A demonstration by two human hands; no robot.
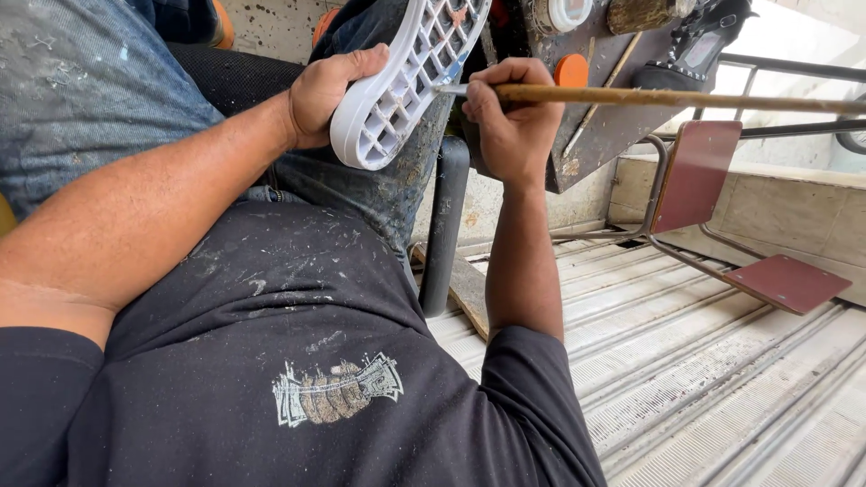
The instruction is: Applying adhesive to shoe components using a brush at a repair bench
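A white rubber shoe sole with a grid of open cells rests on my thigh, its heel end towards me. My left hand grips the sole's edge, thumb over the rim. My right hand is closed around a long wooden-handled brush, whose tip touches the sole's grid near its right edge. The long handle runs out to the right, across the picture.
A dark, stained workboard slants behind my right hand, with an orange lid, a white jar and a black shoe upper on it. A red folding chair stands on the ribbed metal floor. A black post rises by my knee.
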